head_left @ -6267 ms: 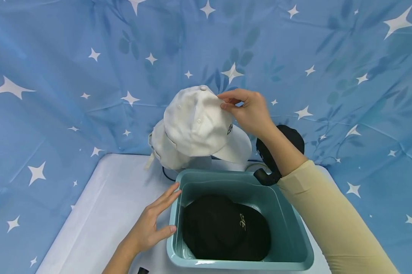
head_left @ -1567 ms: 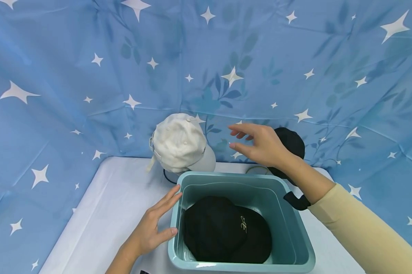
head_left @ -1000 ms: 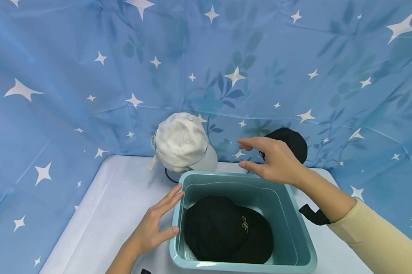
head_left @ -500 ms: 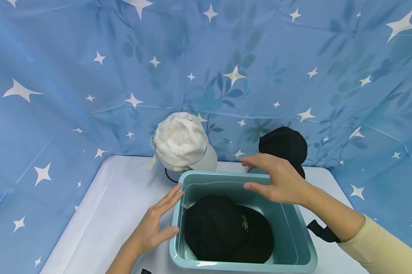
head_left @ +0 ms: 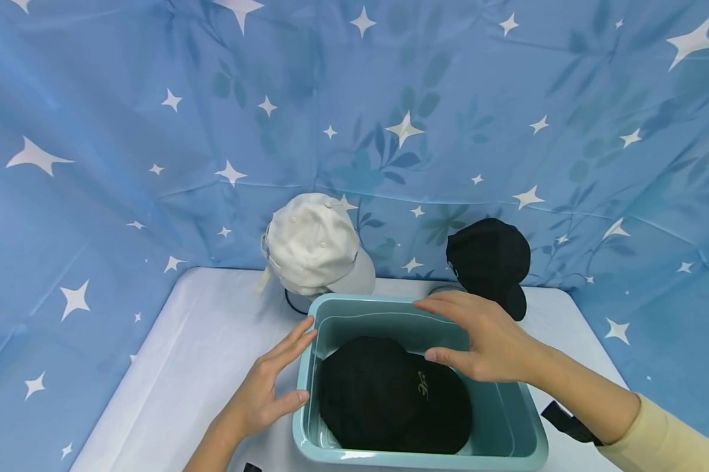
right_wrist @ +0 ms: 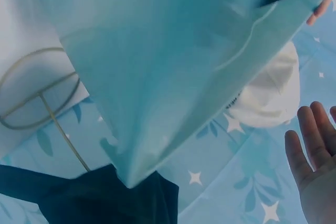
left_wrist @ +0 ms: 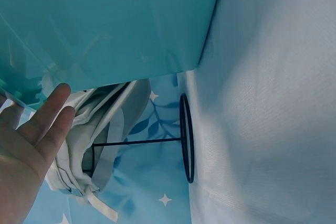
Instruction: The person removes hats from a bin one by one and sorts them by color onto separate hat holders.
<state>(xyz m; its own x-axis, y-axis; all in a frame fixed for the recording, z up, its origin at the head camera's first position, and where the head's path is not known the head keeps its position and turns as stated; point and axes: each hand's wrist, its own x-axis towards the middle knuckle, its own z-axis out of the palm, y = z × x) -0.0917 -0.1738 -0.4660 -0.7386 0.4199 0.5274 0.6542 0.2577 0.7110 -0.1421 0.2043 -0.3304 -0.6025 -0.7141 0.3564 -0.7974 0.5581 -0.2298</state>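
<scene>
My left hand rests its straight fingertips against the left rim of a teal plastic bin. Over the bin's right back part hovers my right hand, its fingers relaxed and nothing in them. A black cap with a small gold mark lies inside the bin. Behind the bin, a white cap sits on a thin wire stand, seen from below in the left wrist view. Farther right, another black cap hangs on a second wire stand, partly behind my right hand.
A white-covered table carries the bin and the stands. A blue cloth with white stars hangs close behind the caps. Black straps show under the right wrist and at the lower edge near the left forearm.
Earlier, my right hand pinched a white cap above another on the left stand. It has let go and moved down and right over the bin. My left hand has stayed.
</scene>
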